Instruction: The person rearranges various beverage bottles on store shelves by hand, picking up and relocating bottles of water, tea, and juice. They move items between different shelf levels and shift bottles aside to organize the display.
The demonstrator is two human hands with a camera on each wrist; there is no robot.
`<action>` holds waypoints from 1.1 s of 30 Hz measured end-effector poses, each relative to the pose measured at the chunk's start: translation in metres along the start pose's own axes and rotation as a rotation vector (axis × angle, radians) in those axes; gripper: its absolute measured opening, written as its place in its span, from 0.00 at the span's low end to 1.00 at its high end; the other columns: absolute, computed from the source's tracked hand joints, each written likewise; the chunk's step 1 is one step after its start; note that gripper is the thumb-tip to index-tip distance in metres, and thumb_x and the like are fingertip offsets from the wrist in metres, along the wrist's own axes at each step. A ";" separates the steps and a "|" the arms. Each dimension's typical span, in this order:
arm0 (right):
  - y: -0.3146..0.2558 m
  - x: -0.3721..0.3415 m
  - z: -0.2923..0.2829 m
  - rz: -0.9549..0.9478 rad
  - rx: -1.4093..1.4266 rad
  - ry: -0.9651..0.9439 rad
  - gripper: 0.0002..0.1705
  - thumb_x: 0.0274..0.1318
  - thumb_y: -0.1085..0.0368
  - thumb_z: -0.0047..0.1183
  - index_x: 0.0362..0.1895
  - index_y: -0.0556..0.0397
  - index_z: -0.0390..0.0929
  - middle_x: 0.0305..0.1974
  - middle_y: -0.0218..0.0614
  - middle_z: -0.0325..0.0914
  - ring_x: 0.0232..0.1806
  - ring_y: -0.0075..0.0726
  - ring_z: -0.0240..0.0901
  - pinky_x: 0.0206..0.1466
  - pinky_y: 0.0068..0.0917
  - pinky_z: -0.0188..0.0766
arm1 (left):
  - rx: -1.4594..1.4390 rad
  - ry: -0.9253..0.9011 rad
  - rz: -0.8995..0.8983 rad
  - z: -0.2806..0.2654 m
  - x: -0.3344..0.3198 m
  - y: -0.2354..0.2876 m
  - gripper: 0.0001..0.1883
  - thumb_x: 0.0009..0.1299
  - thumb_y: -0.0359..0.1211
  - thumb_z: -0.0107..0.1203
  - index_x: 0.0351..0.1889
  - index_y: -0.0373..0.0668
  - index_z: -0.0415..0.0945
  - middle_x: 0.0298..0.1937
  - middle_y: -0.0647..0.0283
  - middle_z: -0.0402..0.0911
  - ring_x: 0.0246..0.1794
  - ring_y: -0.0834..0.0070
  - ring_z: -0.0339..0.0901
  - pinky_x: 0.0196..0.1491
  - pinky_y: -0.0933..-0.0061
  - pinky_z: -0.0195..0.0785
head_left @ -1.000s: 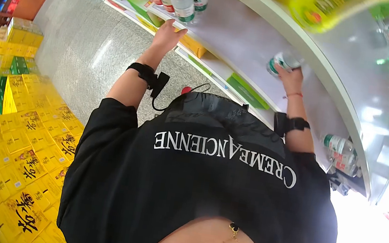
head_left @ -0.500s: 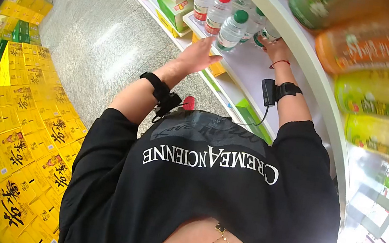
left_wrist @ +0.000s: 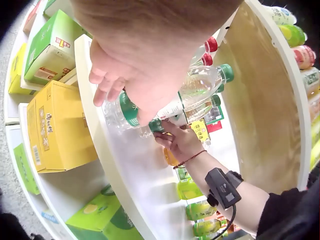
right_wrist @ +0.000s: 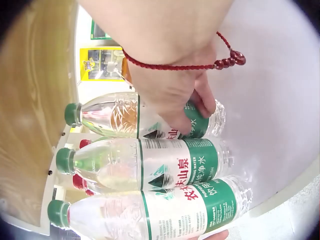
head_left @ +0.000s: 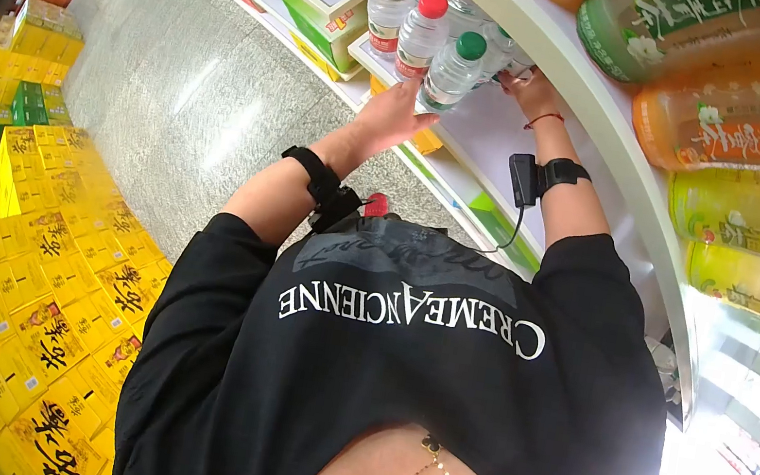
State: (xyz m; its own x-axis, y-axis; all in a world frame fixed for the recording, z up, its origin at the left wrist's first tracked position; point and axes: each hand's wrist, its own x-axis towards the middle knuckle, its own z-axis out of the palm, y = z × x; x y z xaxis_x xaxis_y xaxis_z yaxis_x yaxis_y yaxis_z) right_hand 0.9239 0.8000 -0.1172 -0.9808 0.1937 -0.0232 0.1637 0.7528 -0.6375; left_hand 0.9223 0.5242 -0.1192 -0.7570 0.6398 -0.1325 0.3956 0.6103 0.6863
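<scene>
My right hand (right_wrist: 170, 100) grips a green-capped water bottle (right_wrist: 102, 112) around its lower label, at the inner end of a row. Beside that one stand a middle green-capped bottle (right_wrist: 107, 159) and a front green-capped bottle (right_wrist: 120, 212). Close against the front bottle's lower side is my left hand (head_left: 388, 121), thumb extended; in the left wrist view the hand (left_wrist: 140, 70) covers part of that bottle. Two red-capped bottles (head_left: 421, 39) (head_left: 387, 12) stand just left of the green-capped ones on the white shelf (head_left: 498, 135).
The curved edge of an upper shelf (head_left: 603, 123) runs over my right forearm, with orange and yellow-green drink bottles (head_left: 731, 123) on it. Lower shelves hold a yellow carton (left_wrist: 65, 127) and green cartons (left_wrist: 107, 215). Stacked yellow boxes (head_left: 48, 286) stand across the floor.
My right hand has carried its bottle leftward along the shelf to the grouped bottles. The left hand has come in beside the front green-capped bottle. The head view has shifted.
</scene>
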 end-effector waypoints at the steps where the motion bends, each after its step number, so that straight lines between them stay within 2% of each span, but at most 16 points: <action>1: 0.005 0.000 0.002 0.005 0.004 0.008 0.22 0.47 0.63 0.66 0.42 0.62 0.74 0.30 0.38 0.81 0.27 0.29 0.78 0.30 0.25 0.74 | 0.006 -0.015 -0.022 -0.003 0.001 0.004 0.35 0.65 0.49 0.57 0.59 0.30 0.60 0.49 0.42 0.75 0.50 0.48 0.74 0.52 0.57 0.67; 3: 0.019 0.004 0.009 -0.099 0.016 0.067 0.20 0.49 0.57 0.64 0.41 0.59 0.76 0.28 0.37 0.82 0.26 0.28 0.78 0.32 0.25 0.74 | 0.022 -0.032 -0.036 -0.003 0.002 0.008 0.34 0.65 0.49 0.57 0.57 0.30 0.61 0.49 0.42 0.75 0.51 0.48 0.74 0.52 0.57 0.67; 9: 0.024 0.020 0.022 -0.142 0.011 0.096 0.20 0.50 0.56 0.63 0.40 0.57 0.78 0.29 0.37 0.82 0.28 0.28 0.79 0.33 0.26 0.74 | 0.060 -0.001 -0.041 -0.004 0.006 0.018 0.33 0.66 0.50 0.56 0.55 0.30 0.64 0.50 0.41 0.75 0.53 0.48 0.73 0.54 0.58 0.67; 12: 0.021 0.027 0.031 -0.169 0.004 0.106 0.19 0.50 0.55 0.63 0.40 0.55 0.78 0.30 0.38 0.82 0.29 0.28 0.79 0.34 0.27 0.74 | 0.075 0.049 -0.043 0.004 0.007 0.017 0.30 0.65 0.49 0.57 0.51 0.31 0.66 0.49 0.39 0.76 0.51 0.46 0.74 0.53 0.55 0.67; 15: 0.016 0.028 0.039 -0.196 -0.008 0.125 0.19 0.50 0.55 0.63 0.40 0.54 0.79 0.30 0.38 0.82 0.30 0.28 0.79 0.34 0.27 0.74 | 0.122 0.100 -0.125 0.012 0.009 0.017 0.34 0.64 0.52 0.57 0.55 0.32 0.65 0.51 0.40 0.76 0.53 0.47 0.73 0.55 0.55 0.66; 18: 0.028 -0.005 0.033 -0.187 -0.022 0.137 0.18 0.50 0.54 0.63 0.40 0.53 0.80 0.31 0.39 0.82 0.31 0.29 0.79 0.35 0.28 0.74 | 0.178 0.127 -0.153 0.013 0.005 0.023 0.37 0.64 0.53 0.56 0.57 0.31 0.63 0.51 0.39 0.75 0.53 0.47 0.73 0.55 0.55 0.66; 20: 0.031 -0.004 0.033 -0.134 -0.034 0.147 0.18 0.50 0.54 0.62 0.40 0.52 0.81 0.31 0.39 0.82 0.32 0.29 0.79 0.35 0.28 0.74 | 0.146 0.131 -0.149 0.014 0.004 0.018 0.42 0.64 0.54 0.56 0.65 0.30 0.56 0.53 0.38 0.74 0.55 0.45 0.71 0.56 0.55 0.66; 22: 0.063 -0.056 0.013 -0.034 -0.064 0.166 0.18 0.50 0.53 0.62 0.40 0.51 0.81 0.32 0.39 0.82 0.32 0.29 0.79 0.35 0.28 0.74 | 0.056 0.073 -0.164 0.014 0.008 0.013 0.44 0.63 0.51 0.59 0.68 0.32 0.53 0.55 0.41 0.74 0.58 0.49 0.71 0.56 0.57 0.66; 23: 0.071 -0.091 -0.009 0.023 -0.076 0.187 0.18 0.50 0.53 0.62 0.40 0.51 0.81 0.32 0.39 0.82 0.32 0.29 0.79 0.35 0.28 0.74 | 0.152 0.212 -0.122 0.018 0.006 0.015 0.36 0.64 0.54 0.57 0.60 0.38 0.62 0.41 0.51 0.82 0.44 0.55 0.79 0.46 0.58 0.69; 24: 0.061 -0.136 -0.037 0.128 0.007 0.096 0.18 0.51 0.55 0.62 0.43 0.52 0.80 0.34 0.39 0.82 0.34 0.28 0.79 0.35 0.27 0.74 | 0.125 0.218 -0.102 0.021 0.012 0.002 0.36 0.64 0.54 0.57 0.60 0.38 0.62 0.39 0.53 0.83 0.44 0.57 0.80 0.47 0.58 0.69; 25: 0.058 -0.174 -0.054 0.229 0.099 0.004 0.19 0.52 0.56 0.61 0.46 0.52 0.79 0.36 0.38 0.82 0.36 0.28 0.79 0.34 0.26 0.75 | 0.186 0.200 -0.135 0.021 0.016 -0.008 0.36 0.64 0.54 0.58 0.61 0.39 0.62 0.39 0.52 0.83 0.44 0.60 0.80 0.47 0.60 0.69; 26: 0.077 -0.203 -0.062 0.267 0.094 0.026 0.19 0.52 0.56 0.61 0.46 0.52 0.79 0.36 0.38 0.82 0.36 0.28 0.79 0.34 0.26 0.75 | 0.138 0.196 -0.163 0.019 0.016 -0.006 0.38 0.63 0.54 0.58 0.61 0.36 0.62 0.41 0.53 0.83 0.44 0.63 0.80 0.47 0.65 0.69; 27: 0.103 -0.239 -0.069 0.299 0.266 0.166 0.19 0.53 0.59 0.61 0.48 0.53 0.78 0.39 0.36 0.81 0.36 0.28 0.79 0.34 0.25 0.76 | 0.102 0.218 -0.155 0.022 0.020 -0.016 0.38 0.63 0.53 0.59 0.60 0.33 0.63 0.41 0.55 0.84 0.40 0.69 0.80 0.44 0.70 0.69; 28: 0.126 -0.274 -0.076 0.316 0.437 0.307 0.20 0.54 0.61 0.60 0.50 0.53 0.77 0.41 0.35 0.81 0.36 0.28 0.79 0.34 0.25 0.77 | 0.075 0.226 -0.221 0.023 0.018 -0.008 0.39 0.61 0.55 0.58 0.61 0.36 0.64 0.48 0.49 0.81 0.49 0.54 0.78 0.52 0.59 0.67; 30: 0.163 -0.344 -0.096 0.393 0.544 0.595 0.21 0.49 0.59 0.63 0.48 0.51 0.78 0.34 0.34 0.82 0.29 0.29 0.79 0.35 0.26 0.75 | 0.040 0.212 -0.194 0.023 0.010 0.010 0.38 0.62 0.54 0.59 0.62 0.36 0.64 0.48 0.50 0.81 0.47 0.59 0.80 0.50 0.63 0.68; 33: 0.204 -0.446 -0.135 0.687 0.224 0.839 0.25 0.45 0.59 0.66 0.49 0.51 0.77 0.38 0.37 0.81 0.31 0.36 0.78 0.39 0.30 0.75 | -0.145 0.231 -0.225 0.028 0.012 0.017 0.37 0.63 0.51 0.60 0.62 0.35 0.64 0.47 0.51 0.81 0.41 0.65 0.81 0.47 0.67 0.69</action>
State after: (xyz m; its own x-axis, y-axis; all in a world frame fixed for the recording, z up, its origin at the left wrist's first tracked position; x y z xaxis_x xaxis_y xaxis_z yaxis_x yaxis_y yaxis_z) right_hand 1.4090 0.9521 -0.1331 -0.2913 0.9554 0.0495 0.5400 0.2069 -0.8159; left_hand 0.9348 0.5551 -0.1286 -0.9212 0.3638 -0.1377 0.1403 0.6408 0.7548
